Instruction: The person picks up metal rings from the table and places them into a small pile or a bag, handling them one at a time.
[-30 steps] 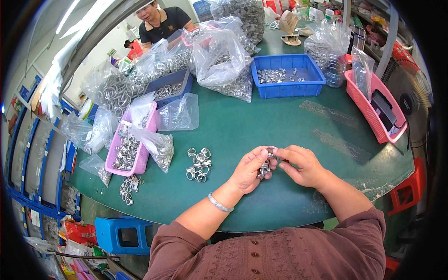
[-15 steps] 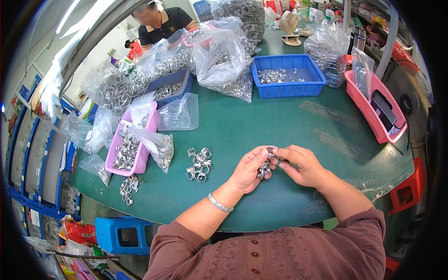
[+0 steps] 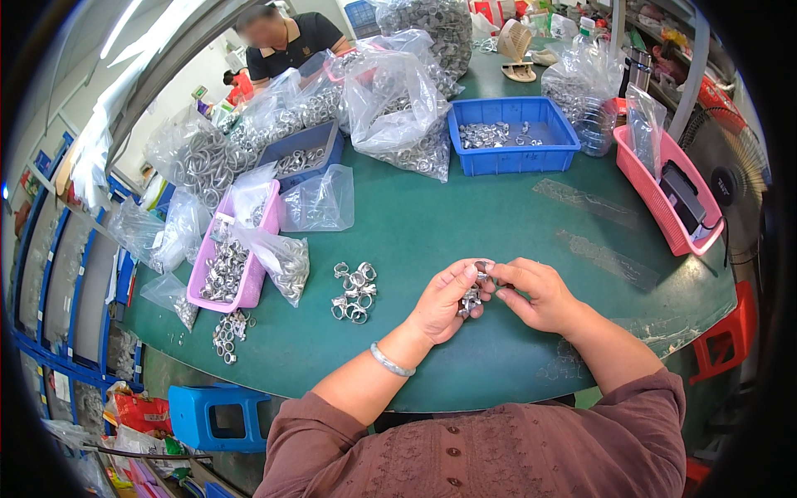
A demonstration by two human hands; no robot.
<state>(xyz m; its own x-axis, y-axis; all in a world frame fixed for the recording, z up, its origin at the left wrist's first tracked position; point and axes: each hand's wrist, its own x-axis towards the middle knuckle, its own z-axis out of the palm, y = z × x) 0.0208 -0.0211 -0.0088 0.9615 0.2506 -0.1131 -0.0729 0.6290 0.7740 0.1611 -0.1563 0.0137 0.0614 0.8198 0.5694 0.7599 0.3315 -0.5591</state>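
Note:
My left hand [image 3: 438,305] is closed around several small ring-shaped metal hose clamps [image 3: 470,302], held over the near part of the green table [image 3: 398,241]. One more hose clamp [image 3: 482,270] is pinched between that hand's thumb and forefinger. Thumb and forefinger of my right hand [image 3: 540,292] close on the right side of this same clamp. To the left of my hands lies a loose pile of hose clamps [image 3: 355,292]. A smaller heap of clamps [image 3: 228,334] rests farther left, by the pink basket [image 3: 264,278], which is filled with similar metal parts.
Beyond my hands stands a blue tray [image 3: 515,162] with metal pieces. Clear bags of clamps [image 3: 398,116] crowd the far left side. A pink basket [image 3: 664,183] holding a dark device is at the right, beside a fan [image 3: 726,178]. A person [image 3: 290,41] sits across the table.
Both hands stay in the same place, with only a slight shift of the fingers on the pinched clamp. The person across the table has moved slightly.

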